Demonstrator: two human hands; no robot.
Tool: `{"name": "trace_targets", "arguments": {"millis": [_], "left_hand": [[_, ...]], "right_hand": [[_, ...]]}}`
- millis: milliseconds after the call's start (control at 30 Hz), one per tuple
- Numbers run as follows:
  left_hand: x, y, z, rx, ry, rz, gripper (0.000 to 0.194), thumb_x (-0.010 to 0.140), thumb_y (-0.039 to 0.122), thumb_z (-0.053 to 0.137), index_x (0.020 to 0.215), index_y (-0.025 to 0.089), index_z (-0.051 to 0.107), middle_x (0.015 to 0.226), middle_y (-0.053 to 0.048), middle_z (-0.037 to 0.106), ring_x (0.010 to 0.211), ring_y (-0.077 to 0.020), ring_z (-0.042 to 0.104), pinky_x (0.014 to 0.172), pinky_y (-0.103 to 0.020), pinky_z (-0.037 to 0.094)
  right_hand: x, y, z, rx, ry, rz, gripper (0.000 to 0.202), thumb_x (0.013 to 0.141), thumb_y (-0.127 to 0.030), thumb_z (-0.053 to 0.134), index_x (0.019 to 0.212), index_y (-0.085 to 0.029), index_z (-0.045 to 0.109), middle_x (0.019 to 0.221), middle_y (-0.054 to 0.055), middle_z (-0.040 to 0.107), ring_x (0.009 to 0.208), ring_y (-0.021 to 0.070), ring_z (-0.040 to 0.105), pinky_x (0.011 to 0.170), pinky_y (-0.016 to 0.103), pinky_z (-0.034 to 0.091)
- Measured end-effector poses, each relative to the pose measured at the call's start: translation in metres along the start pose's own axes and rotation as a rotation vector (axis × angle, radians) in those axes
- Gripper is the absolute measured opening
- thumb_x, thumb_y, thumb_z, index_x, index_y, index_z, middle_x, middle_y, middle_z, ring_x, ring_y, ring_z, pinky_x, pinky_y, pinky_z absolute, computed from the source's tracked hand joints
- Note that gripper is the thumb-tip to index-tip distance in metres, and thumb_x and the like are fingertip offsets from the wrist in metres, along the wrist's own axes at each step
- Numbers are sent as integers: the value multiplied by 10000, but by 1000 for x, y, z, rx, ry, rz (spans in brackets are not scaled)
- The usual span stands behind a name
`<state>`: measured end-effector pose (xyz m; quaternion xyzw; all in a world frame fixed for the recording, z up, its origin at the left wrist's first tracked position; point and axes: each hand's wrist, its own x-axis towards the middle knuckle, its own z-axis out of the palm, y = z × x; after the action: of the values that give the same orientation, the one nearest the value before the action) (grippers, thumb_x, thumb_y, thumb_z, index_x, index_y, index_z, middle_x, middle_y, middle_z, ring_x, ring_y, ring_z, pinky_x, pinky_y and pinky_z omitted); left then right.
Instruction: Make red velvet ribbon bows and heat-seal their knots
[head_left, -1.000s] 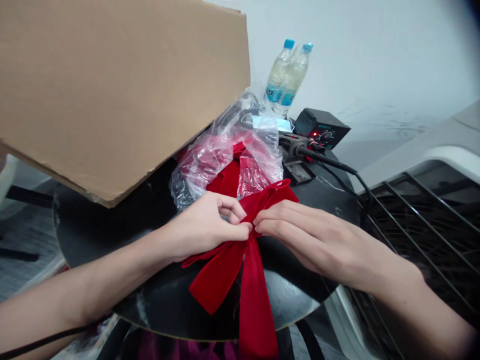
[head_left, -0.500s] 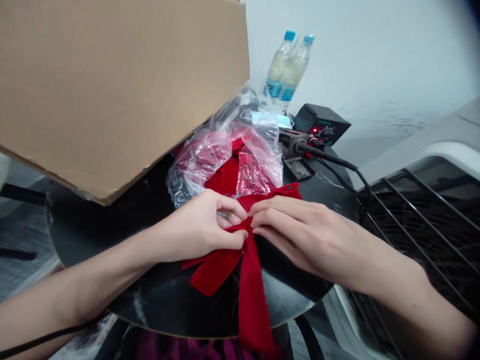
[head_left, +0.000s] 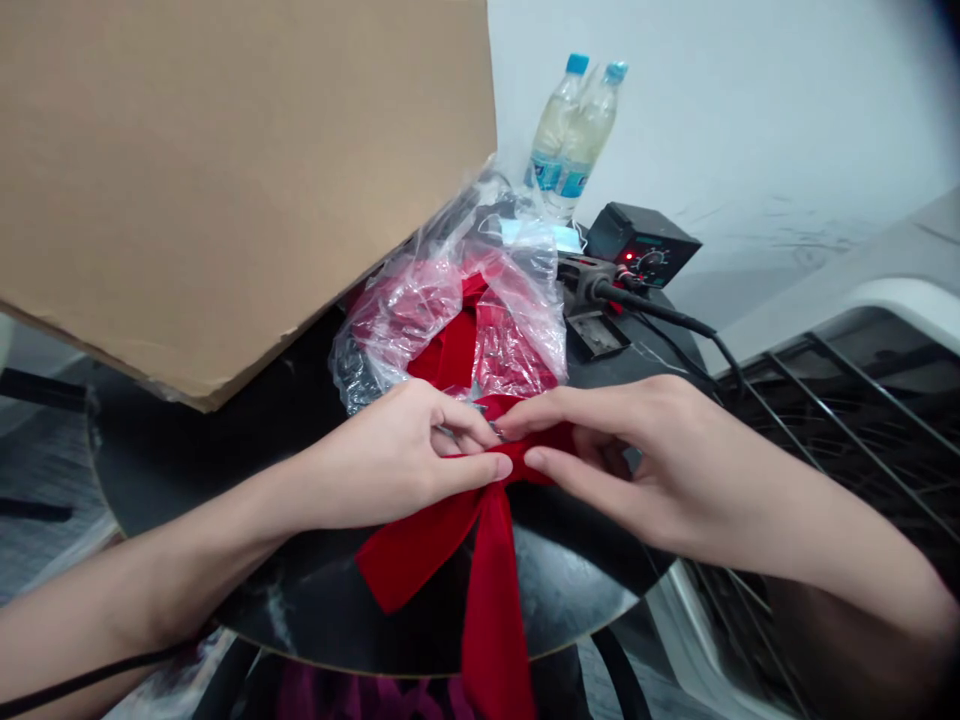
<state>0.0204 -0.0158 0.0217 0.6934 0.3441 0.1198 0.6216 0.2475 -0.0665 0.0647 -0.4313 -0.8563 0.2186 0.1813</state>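
Observation:
A red ribbon bow point(head_left: 499, 590) is held between my two hands over the near part of the round black table point(head_left: 315, 590). Its two tails hang toward me, one dropping past the table's edge. My left hand point(head_left: 420, 450) pinches the bow's middle between thumb and fingers. From the other side, my right hand point(head_left: 637, 460) grips the ribbon close to the same spot, thumb in front and fingers behind. Something small and shiny shows between the fingertips, too small to make out. Just behind lies a clear plastic bag point(head_left: 375, 340) with more red ribbon point(head_left: 450, 350) in it.
A large cardboard box point(head_left: 247, 180) takes up the upper left. Water bottles point(head_left: 577, 130) stand at the back by the wall. A black control box with a dial point(head_left: 641, 245) and a corded tool point(head_left: 592, 285) sit at the right rear, beside a white-framed black grille point(head_left: 817, 440).
My right hand has turned, its thumb now pressing the ribbon from the near side. The bow's right loop has folded down, and the tails have shifted left.

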Motion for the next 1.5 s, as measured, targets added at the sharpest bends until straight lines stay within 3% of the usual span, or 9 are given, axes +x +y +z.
{"name": "trace_targets", "arguments": {"millis": [367, 467, 533, 633, 867, 967, 1167, 1333, 1500], "left_hand": [[5, -2, 3, -69, -38, -35, 157, 801, 310, 803, 830, 156, 793, 637, 12, 611, 554, -94, 456, 495, -219, 296], [6, 0, 0, -119, 118, -59, 175, 805, 321, 808, 861, 156, 811, 718, -26, 722, 599, -125, 579, 528, -212, 390], [6, 2, -1, -134, 299, -13, 155, 781, 299, 833, 848, 160, 818, 774, -38, 774, 661, -156, 661, 572, -213, 462], [5, 4, 2, -125, 491, 91, 91, 733, 224, 869, 805, 187, 828, 766, -6, 799, 680, -151, 708, 577, -177, 501], [2, 9, 9, -206, 606, 152, 79, 720, 149, 874, 747, 205, 826, 709, 34, 799, 649, -113, 730, 579, -114, 541], [0, 8, 7, -297, 591, 163, 86, 725, 136, 871, 748, 205, 825, 691, 32, 792, 620, -112, 718, 576, -125, 555], [-2, 6, 8, -378, 517, 217, 136, 724, 110, 874, 766, 234, 838, 727, 45, 805, 625, -101, 725, 604, -118, 568], [-3, 9, 12, -251, 589, 240, 128, 697, 115, 898, 748, 215, 836, 704, 37, 797, 633, -109, 736, 564, -103, 551], [-1, 8, 13, -169, 650, 267, 61, 740, 187, 890, 762, 209, 837, 695, 33, 792, 610, -90, 709, 550, -95, 535]], "right_hand": [[7, 0, 1, 34, -24, -15, 224, 906, -50, 709, 946, -263, 766, 839, -83, 759, 689, 71, 683, 651, 179, 495], [-4, -15, 6, -85, 288, 23, 145, 946, -149, 696, 1036, -250, 749, 993, -26, 766, 714, 99, 688, 659, 213, 524], [-11, -26, 19, -153, 472, 136, 123, 944, -300, 740, 1052, -241, 729, 861, -26, 740, 583, 102, 631, 557, 238, 496], [-13, -34, 48, -239, 544, 228, 173, 935, -343, 755, 1055, -224, 718, 783, -28, 717, 594, 132, 648, 564, 268, 494], [4, -25, 77, -380, 640, 156, 88, 981, -166, 642, 941, -174, 720, 827, 11, 763, 645, 143, 685, 619, 287, 478], [4, -24, 78, -256, 686, 150, 92, 979, -142, 627, 948, -162, 711, 801, 0, 746, 619, 120, 666, 625, 255, 495], [0, -25, 86, 442, 644, 337, 227, 1028, -233, 547, 858, -198, 694, 676, -39, 695, 538, 111, 643, 489, 200, 504], [0, -23, 79, -120, 748, 130, 93, 931, -125, 670, 988, -164, 732, 869, 1, 778, 706, 117, 722, 727, 219, 564], [6, -19, 74, -426, 728, 35, 49, 937, -136, 683, 943, -157, 727, 784, -7, 764, 634, 116, 699, 633, 252, 526]]}}
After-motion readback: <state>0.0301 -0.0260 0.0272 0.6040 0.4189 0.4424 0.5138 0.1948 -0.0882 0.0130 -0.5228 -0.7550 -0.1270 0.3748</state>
